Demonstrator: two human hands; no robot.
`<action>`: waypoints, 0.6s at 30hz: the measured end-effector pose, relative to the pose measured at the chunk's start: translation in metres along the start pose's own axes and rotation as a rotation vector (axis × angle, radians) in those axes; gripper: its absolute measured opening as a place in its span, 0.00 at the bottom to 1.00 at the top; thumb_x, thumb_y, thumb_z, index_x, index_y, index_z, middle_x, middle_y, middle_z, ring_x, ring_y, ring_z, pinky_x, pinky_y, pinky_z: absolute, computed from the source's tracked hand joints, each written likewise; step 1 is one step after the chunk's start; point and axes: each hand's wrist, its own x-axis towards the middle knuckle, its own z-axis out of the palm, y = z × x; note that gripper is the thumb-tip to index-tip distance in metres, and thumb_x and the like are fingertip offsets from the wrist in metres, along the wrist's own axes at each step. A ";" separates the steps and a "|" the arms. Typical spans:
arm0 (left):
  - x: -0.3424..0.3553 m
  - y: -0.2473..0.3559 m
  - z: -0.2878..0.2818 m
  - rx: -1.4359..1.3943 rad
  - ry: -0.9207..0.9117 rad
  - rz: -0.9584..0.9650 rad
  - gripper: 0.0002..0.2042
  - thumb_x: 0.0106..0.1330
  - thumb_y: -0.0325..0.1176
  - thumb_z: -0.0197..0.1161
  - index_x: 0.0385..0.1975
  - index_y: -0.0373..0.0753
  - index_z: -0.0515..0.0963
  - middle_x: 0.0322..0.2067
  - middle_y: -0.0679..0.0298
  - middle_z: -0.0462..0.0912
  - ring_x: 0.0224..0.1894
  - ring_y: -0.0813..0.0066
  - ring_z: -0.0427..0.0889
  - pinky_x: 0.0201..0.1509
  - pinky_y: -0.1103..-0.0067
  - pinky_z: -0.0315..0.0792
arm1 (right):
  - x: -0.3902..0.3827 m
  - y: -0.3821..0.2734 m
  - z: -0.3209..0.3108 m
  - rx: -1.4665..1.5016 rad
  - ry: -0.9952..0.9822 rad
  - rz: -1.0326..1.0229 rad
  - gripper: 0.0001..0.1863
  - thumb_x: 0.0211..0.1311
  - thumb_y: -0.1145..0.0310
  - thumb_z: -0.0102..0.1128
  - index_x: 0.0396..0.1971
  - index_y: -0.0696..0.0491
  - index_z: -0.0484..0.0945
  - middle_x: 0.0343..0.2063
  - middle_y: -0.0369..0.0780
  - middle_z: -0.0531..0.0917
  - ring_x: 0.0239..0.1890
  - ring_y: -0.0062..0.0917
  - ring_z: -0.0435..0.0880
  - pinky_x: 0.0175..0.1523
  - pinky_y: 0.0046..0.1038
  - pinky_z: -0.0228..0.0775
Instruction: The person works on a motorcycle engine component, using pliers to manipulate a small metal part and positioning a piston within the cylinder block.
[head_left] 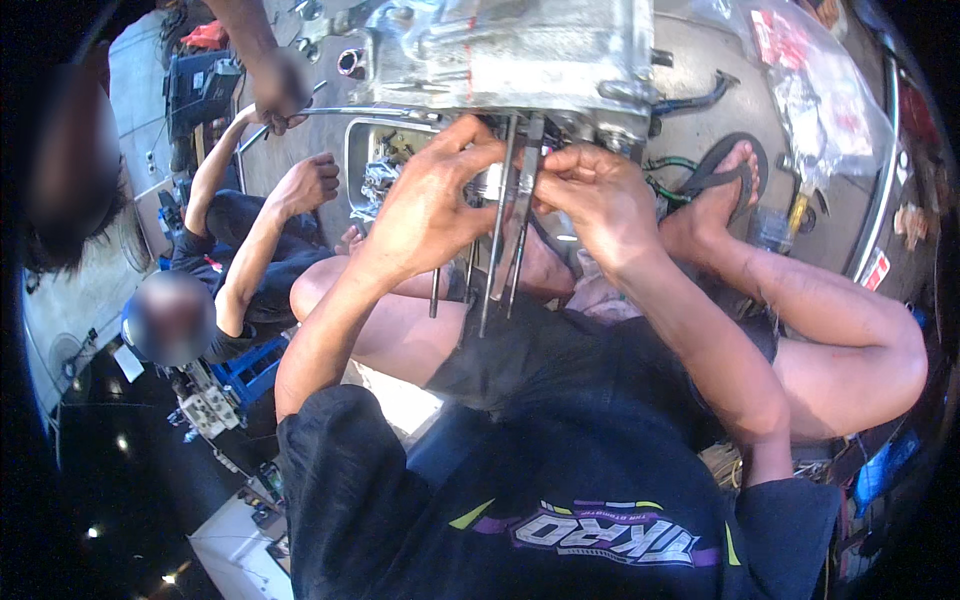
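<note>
A silver metal engine casing [530, 65] sits at the top of the view, with several long dark threaded rods [495, 275] and a dark flat strip [517, 220] pointing down from it. My left hand [430, 205] is at the rods' left side, fingers curled around a small silvery part [488, 183] beside the strip. My right hand [600, 205] is at their right side, thumb and fingers pinched together just below the casing's edge, against the strip. Whatever is between its fingertips is too small to tell.
A metal tray [355, 140] with parts lies left of the casing, a clear plastic bag [820, 110] at right. Two other people work at left: a hand [280, 100] grips a long metal bar [365, 112]; another bare hand [320, 178] is nearby. My crossed legs [840, 360] surround the work.
</note>
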 end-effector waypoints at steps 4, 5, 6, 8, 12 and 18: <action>-0.004 -0.003 0.001 -0.016 0.035 0.020 0.18 0.51 0.27 0.70 0.44 0.36 0.80 0.39 0.55 0.76 0.46 0.51 0.78 0.49 0.65 0.73 | -0.002 -0.008 0.003 -0.199 0.049 0.009 0.12 0.58 0.73 0.69 0.38 0.64 0.80 0.32 0.42 0.87 0.32 0.19 0.85 0.38 0.20 0.76; -0.005 -0.003 0.002 -0.035 0.056 0.020 0.17 0.52 0.28 0.69 0.44 0.37 0.80 0.38 0.55 0.75 0.45 0.51 0.78 0.49 0.63 0.73 | -0.003 -0.010 0.004 -0.178 0.051 0.009 0.11 0.59 0.73 0.69 0.37 0.64 0.80 0.32 0.42 0.87 0.33 0.19 0.84 0.39 0.20 0.76; -0.006 -0.003 0.002 -0.025 0.061 0.015 0.17 0.52 0.28 0.69 0.44 0.37 0.80 0.38 0.54 0.75 0.45 0.51 0.78 0.49 0.63 0.73 | -0.004 -0.010 0.004 -0.180 0.049 -0.006 0.11 0.59 0.73 0.69 0.37 0.64 0.80 0.31 0.41 0.86 0.33 0.19 0.84 0.39 0.20 0.76; -0.009 -0.004 0.003 0.000 0.074 0.004 0.17 0.52 0.28 0.68 0.44 0.37 0.80 0.37 0.54 0.74 0.44 0.51 0.77 0.48 0.62 0.72 | -0.004 -0.009 0.005 -0.183 0.041 -0.038 0.11 0.59 0.73 0.69 0.36 0.64 0.80 0.30 0.40 0.86 0.33 0.19 0.84 0.39 0.21 0.76; -0.017 -0.001 0.011 0.034 0.193 0.017 0.16 0.51 0.25 0.67 0.42 0.34 0.78 0.40 0.52 0.74 0.46 0.48 0.77 0.50 0.62 0.71 | -0.012 -0.009 0.015 -0.104 0.110 -0.054 0.12 0.61 0.74 0.67 0.40 0.65 0.78 0.33 0.41 0.85 0.34 0.21 0.84 0.41 0.22 0.77; -0.025 0.002 0.019 -0.010 0.251 -0.064 0.19 0.51 0.24 0.64 0.46 0.37 0.79 0.40 0.54 0.73 0.44 0.49 0.74 0.50 0.61 0.72 | -0.011 -0.012 0.017 -0.211 0.133 0.047 0.08 0.61 0.80 0.62 0.40 0.63 0.78 0.35 0.41 0.84 0.35 0.22 0.84 0.43 0.22 0.76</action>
